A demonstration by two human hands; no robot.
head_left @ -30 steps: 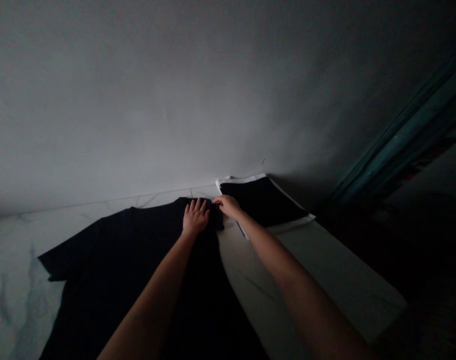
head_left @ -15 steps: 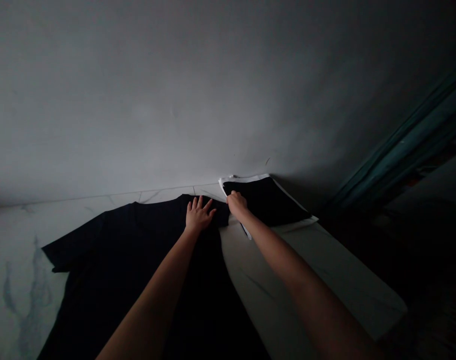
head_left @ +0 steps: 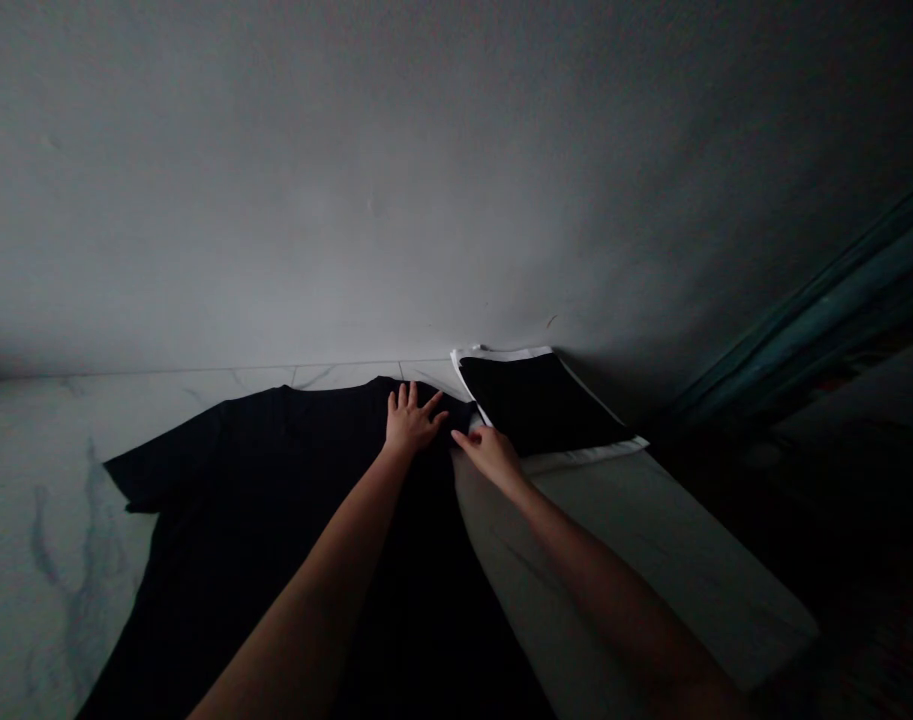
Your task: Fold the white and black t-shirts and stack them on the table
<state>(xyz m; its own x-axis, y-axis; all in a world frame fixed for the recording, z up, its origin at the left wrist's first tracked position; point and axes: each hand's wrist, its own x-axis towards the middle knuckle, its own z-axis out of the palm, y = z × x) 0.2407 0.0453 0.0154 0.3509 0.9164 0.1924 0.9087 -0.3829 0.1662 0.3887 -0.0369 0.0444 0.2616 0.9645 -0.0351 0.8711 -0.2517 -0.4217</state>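
A black short-sleeved shirt (head_left: pixel 276 500) lies spread on a pale marbled surface (head_left: pixel 73 540). Flat on its upper right part, near the shoulder, rests my left hand (head_left: pixel 412 418) with the fingers spread. My right hand (head_left: pixel 487 450) is at the edge of the right sleeve, thumb and index finger close to the cloth; the fingertips look bent around or beside the hem, and the dim light hides whether cloth is between them. Just beyond my right hand lies a folded black cloth (head_left: pixel 546 400) on top of white cloth (head_left: pixel 576 458).
A plain grey wall (head_left: pixel 351 200) rises along the back edge of the surface. At the right, teal fabric (head_left: pixel 823 300) hangs in a dark area beside the surface's rounded corner.
My right hand has moved down along the sleeve's end, its thumb and index finger now more visible. My left hand stays on the shoulder area. The view has shifted slightly.
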